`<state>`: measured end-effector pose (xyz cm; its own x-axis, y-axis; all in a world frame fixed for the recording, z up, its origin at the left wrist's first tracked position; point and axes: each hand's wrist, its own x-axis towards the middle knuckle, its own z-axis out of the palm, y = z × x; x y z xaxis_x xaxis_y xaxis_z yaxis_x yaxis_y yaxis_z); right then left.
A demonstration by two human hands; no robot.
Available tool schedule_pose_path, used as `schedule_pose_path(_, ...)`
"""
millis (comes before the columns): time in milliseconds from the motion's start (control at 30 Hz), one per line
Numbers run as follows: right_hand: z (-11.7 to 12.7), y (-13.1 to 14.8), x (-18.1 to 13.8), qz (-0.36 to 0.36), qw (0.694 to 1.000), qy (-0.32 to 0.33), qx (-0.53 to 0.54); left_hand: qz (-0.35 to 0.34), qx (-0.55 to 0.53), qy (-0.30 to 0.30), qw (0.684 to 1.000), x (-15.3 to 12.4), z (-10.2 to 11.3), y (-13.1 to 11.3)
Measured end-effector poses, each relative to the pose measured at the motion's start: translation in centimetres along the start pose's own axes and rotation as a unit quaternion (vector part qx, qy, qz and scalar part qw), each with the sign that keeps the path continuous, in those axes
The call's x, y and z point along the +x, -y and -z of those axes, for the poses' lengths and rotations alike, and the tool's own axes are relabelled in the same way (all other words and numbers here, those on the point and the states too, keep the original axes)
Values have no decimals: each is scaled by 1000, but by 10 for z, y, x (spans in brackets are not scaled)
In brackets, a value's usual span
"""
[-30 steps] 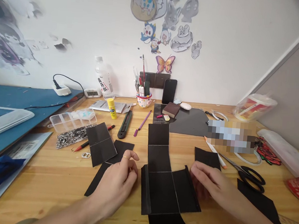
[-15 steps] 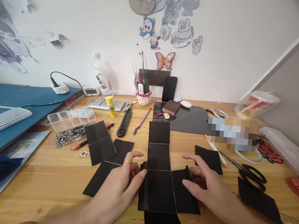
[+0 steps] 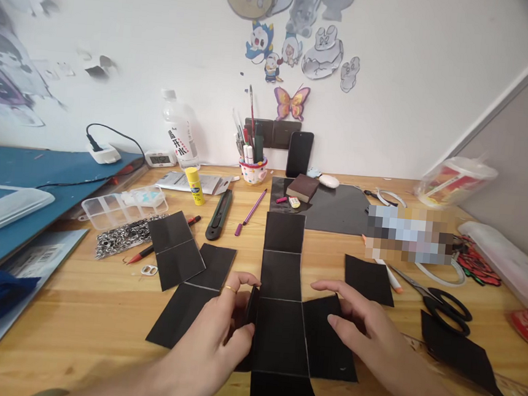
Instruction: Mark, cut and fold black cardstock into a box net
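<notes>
A cross-shaped piece of black card (image 3: 280,335) with pale crease lines lies in front of me. At its left side my left hand (image 3: 220,323) pinches the raised left flap between thumb and fingers. The flap stands up almost edge-on. Over the right flap (image 3: 325,345) is my right hand (image 3: 364,321), its index finger and thumb apart. Its thumb tip is over the flap, and I cannot tell whether it presses. The right hand's other fingers are partly hidden behind the thumb and flap edge.
Creased black cards (image 3: 176,252) lie left, and a black square (image 3: 367,281) right. Scissors (image 3: 444,306) rest beside another black piece (image 3: 462,357). Behind are a utility knife (image 3: 218,215), purple pen (image 3: 254,206), yellow glue stick (image 3: 194,186), pen cup (image 3: 252,171) and phone (image 3: 300,154).
The left flap has been lifted from lying nearly flat to upright in my left hand. The right flap now lies flatter, its outer edge lowered. My right hand has shifted slightly.
</notes>
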<state>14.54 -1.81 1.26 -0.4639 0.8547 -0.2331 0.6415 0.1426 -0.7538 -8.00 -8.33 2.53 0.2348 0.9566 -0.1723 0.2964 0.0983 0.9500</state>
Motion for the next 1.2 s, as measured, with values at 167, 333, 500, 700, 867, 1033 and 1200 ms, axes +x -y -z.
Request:
schedule_pose_path(167,-2,-1,1,-5,1000,-2,-19,22,-22,-2,1000,-1,1,1)
schedule_pose_path(333,0,6,-1,-1,999,1,-44,47,-38,6,998,0,2,1)
schedule_pose_path(500,2,7,-2,18,999,-4,-39,57,-60,11,997,-1,1,2)
schedule_pose_path(700,2,9,-2,33,999,-17,-29,54,-59,22,997,0,2,2)
schedule_pose_path(867,2,9,-3,21,1000,-5,-10,64,-53,19,996,-1,1,2)
schedule_pose_path(1033,2,10,-2,15,996,44,76,54,-69,11,996,-1,0,3)
schedule_pose_path(1200,0,13,1,22,994,54,93,49,-106,12,993,2,-3,7)
